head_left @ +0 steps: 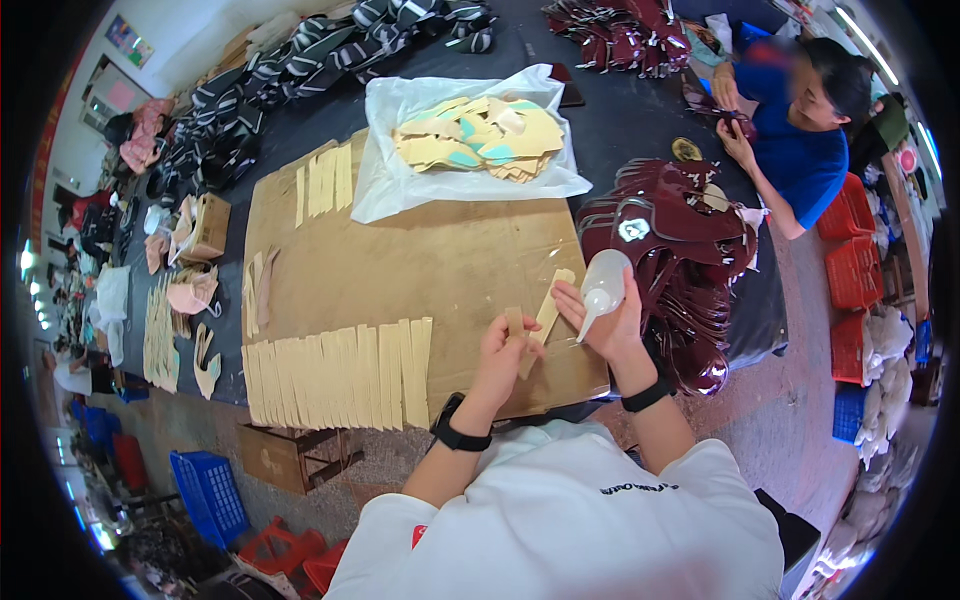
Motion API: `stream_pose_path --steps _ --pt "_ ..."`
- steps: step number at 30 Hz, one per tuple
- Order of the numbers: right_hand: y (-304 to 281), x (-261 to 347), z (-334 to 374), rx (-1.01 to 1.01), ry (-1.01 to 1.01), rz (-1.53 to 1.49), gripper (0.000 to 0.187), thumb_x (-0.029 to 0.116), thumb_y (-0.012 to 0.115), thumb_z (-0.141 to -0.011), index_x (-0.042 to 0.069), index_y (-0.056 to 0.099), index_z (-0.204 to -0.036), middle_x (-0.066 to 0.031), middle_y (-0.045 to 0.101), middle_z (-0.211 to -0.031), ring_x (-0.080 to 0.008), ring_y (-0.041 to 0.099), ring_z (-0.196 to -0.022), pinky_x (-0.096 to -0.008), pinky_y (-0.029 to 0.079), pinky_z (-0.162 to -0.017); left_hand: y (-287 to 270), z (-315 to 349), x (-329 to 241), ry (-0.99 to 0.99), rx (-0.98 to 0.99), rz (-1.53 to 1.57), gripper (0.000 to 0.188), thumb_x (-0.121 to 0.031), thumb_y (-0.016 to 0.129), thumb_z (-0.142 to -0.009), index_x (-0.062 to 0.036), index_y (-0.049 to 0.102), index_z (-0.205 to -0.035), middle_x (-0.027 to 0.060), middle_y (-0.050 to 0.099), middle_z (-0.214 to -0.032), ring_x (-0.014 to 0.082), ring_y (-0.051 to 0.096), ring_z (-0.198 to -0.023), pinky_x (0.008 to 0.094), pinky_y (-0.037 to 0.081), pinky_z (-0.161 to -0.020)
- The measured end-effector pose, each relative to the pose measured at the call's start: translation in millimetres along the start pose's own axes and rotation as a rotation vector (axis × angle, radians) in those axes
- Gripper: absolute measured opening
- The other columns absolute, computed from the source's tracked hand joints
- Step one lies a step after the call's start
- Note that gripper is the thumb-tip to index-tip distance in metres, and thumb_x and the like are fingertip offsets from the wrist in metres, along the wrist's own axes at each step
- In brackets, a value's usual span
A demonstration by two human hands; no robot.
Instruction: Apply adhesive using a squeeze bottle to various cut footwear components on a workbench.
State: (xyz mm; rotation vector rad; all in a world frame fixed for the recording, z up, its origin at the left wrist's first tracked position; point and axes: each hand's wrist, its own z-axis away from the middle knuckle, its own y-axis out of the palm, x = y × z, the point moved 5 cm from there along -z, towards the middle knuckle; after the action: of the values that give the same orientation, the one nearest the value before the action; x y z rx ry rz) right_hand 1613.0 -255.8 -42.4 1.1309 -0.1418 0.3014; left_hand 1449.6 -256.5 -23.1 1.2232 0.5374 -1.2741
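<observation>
My right hand (pixel 613 318) is closed around a translucent squeeze bottle (pixel 604 281), its narrow nozzle tilted down toward me. My left hand (pixel 498 360) pinches a small tan strip (pixel 514 320) between thumb and fingers. A longer pale yellow strip (pixel 550 304) runs slantwise between the two hands, and I cannot tell whether it is held or lies on the brown board (pixel 460 260). Along the board's near left edge, many pale strips (pixel 335 375) lie side by side in a row.
White plastic (pixel 385 185) under yellow cut pieces (pixel 480 140) covers the board's far edge. Glossy maroon pieces (pixel 665 230) are heaped at the right. Across the table's right corner, a co-worker (pixel 800 120) handles a maroon piece. Black-and-white items (pixel 330 50) pile up at the back left.
</observation>
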Motion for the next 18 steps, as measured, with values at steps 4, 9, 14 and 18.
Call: stream_pose_path --steps 4,9,14,18 --pt "5 6 -9 -0.032 -0.024 0.067 0.077 0.058 0.042 -0.081 0.001 0.023 -0.13 -0.0263 0.041 -0.118 -0.0365 0.045 -0.108 -0.0421 0.036 -0.096 -20 34 -24 -0.149 -0.024 0.167 0.019 -0.008 0.044 -0.087 -0.0007 0.052 -0.103 -0.0008 0.051 -0.078 0.0033 0.043 -0.06 0.0166 0.031 -0.05" --pt "38 11 -4 -0.012 -0.165 0.305 0.06 0.05 0.043 -0.085 0.005 0.035 -0.125 -0.0139 0.049 -0.114 -0.0279 0.05 -0.105 -0.0384 0.041 -0.089 -27 61 -50 -0.146 -0.124 -0.072 0.019 -0.008 0.051 -0.086 0.0013 0.058 -0.101 -0.0015 0.052 -0.068 0.0008 0.037 -0.05 0.0164 0.026 -0.043" --pt "72 15 14 -0.037 -0.443 0.37 0.046 0.034 0.054 -0.086 0.005 0.041 -0.119 -0.007 0.051 -0.11 -0.0198 0.054 -0.098 -0.0349 0.044 -0.086 -29 67 -64 -0.081 -0.214 -0.155 0.013 -0.006 0.058 -0.082 0.0033 0.062 -0.09 0.0026 0.06 -0.065 0.0005 0.034 -0.044 0.0166 0.025 -0.04" --pt "75 23 17 -0.028 -0.593 0.476 0.042 0.027 0.059 -0.084 0.004 0.045 -0.116 -0.0061 0.054 -0.107 -0.0168 0.054 -0.097 -0.0322 0.045 -0.085 -32 71 -65 -0.093 -0.194 -0.148 0.014 -0.006 0.059 -0.08 0.0035 0.062 -0.09 0.005 0.063 -0.072 -0.0002 0.037 -0.046 0.0158 0.026 -0.04"
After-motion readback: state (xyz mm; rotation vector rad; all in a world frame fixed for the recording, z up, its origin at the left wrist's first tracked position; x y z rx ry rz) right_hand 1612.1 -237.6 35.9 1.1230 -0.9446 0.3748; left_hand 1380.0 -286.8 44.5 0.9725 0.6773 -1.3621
